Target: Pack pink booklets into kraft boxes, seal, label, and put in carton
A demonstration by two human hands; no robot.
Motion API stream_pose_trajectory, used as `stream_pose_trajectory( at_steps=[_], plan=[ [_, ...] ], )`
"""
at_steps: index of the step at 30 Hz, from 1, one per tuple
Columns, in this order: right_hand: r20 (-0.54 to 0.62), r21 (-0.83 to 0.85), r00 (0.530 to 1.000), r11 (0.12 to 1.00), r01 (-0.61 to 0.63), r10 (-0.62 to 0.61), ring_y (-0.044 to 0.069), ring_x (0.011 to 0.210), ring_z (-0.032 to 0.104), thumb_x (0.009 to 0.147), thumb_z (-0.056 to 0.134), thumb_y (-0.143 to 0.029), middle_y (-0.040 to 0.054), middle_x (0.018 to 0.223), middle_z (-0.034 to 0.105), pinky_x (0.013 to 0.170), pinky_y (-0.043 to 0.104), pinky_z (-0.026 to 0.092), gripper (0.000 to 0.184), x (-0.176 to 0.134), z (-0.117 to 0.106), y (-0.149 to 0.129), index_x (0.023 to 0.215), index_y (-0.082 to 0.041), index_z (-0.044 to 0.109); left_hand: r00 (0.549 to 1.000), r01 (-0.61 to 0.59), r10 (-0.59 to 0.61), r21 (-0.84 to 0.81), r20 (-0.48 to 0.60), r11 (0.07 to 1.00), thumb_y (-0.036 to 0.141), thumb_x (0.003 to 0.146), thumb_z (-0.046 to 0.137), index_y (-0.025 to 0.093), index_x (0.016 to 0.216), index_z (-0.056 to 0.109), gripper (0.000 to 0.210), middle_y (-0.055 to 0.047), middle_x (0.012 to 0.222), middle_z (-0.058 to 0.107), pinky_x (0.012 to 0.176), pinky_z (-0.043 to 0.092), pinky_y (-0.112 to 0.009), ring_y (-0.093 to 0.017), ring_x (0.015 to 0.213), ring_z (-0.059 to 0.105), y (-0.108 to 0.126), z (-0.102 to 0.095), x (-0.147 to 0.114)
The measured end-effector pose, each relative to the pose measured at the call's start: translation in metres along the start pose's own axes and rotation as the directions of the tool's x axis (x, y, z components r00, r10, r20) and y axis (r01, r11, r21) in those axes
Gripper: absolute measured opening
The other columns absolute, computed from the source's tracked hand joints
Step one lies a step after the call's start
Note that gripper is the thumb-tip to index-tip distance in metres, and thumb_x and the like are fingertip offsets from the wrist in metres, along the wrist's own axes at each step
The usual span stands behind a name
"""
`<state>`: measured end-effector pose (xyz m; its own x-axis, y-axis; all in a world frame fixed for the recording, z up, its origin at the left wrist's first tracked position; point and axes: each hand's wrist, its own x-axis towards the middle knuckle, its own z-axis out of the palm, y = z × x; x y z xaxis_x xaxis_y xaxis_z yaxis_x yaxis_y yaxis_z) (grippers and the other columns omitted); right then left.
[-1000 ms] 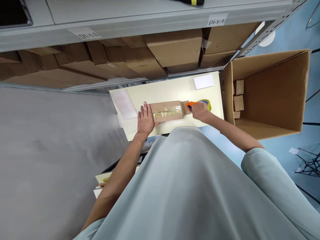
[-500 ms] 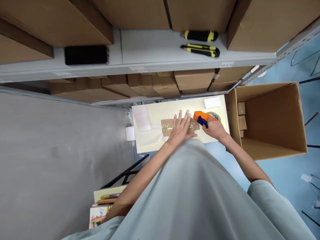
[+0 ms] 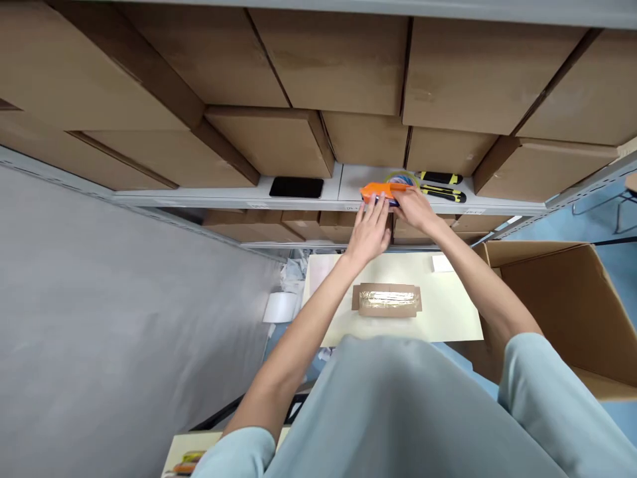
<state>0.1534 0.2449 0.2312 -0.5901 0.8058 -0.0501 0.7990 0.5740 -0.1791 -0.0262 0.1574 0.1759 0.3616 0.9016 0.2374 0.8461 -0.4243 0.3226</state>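
Observation:
My right hand (image 3: 414, 208) grips an orange and dark blue tape dispenser (image 3: 373, 190) with a roll of tape on it, held at the front edge of the shelf (image 3: 298, 198). My left hand (image 3: 369, 231) is raised beside it, fingers stretched out and their tips against the dispenser's front end. On the pale table below, a flat brown cardboard box (image 3: 389, 312) lies alone, shiny clear tape along its middle. Neither hand touches this box.
Two black and yellow utility knives (image 3: 442, 192) and a black phone (image 3: 296, 187) lie on the shelf, before stacked cartons (image 3: 328, 60). A large open carton (image 3: 562, 299) stands right of the table (image 3: 448, 318). A grey wall (image 3: 109, 305) rises at left.
My left hand has left the cardboard box and moved up to the tape dispenser. My right hand has lifted the dispenser from the table to the shelf edge. The view has tilted upward.

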Motion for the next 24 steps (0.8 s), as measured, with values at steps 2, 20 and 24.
stream_pose_trajectory(
  at_steps=[2,20,24],
  plan=[
    [0.034,-0.042,0.999,0.999,-0.016,0.018,0.040,0.132,0.068,0.106,0.054,-0.026,0.0273,0.132,0.076,0.125,0.052,0.039,0.038,0.031,-0.005,0.002,0.133,-0.003,0.067,0.999,0.036,-0.036,-0.020,0.025,0.999,0.018,0.097,0.053,0.003,0.179,0.021,0.089,-0.019,0.187,0.016,0.144,0.009,-0.058,-0.034,0.177,0.007,-0.019,-0.003,0.022],
    [-0.220,0.054,0.970,0.994,-0.098,0.107,0.047,0.155,0.041,0.110,0.041,-0.050,0.0262,0.162,0.054,0.134,0.069,0.021,0.067,0.027,0.024,0.005,0.162,-0.009,0.048,0.994,0.067,-0.084,-0.217,-0.070,0.974,0.035,0.108,0.050,0.013,0.181,0.015,0.084,-0.014,0.190,0.003,0.143,0.010,-0.060,-0.032,0.177,0.000,-0.053,0.021,0.022],
    [-0.240,0.202,0.946,0.964,-0.173,0.220,0.041,0.165,0.033,0.115,0.028,-0.056,0.0182,0.171,0.046,0.137,0.069,0.017,0.066,-0.079,0.074,0.005,0.168,-0.020,0.042,0.965,0.242,-0.260,-0.301,-0.021,0.922,0.058,0.112,0.047,0.024,0.182,0.013,0.085,-0.011,0.191,0.006,0.143,0.012,-0.059,-0.031,0.177,-0.002,-0.040,0.053,-0.083]
  ],
)
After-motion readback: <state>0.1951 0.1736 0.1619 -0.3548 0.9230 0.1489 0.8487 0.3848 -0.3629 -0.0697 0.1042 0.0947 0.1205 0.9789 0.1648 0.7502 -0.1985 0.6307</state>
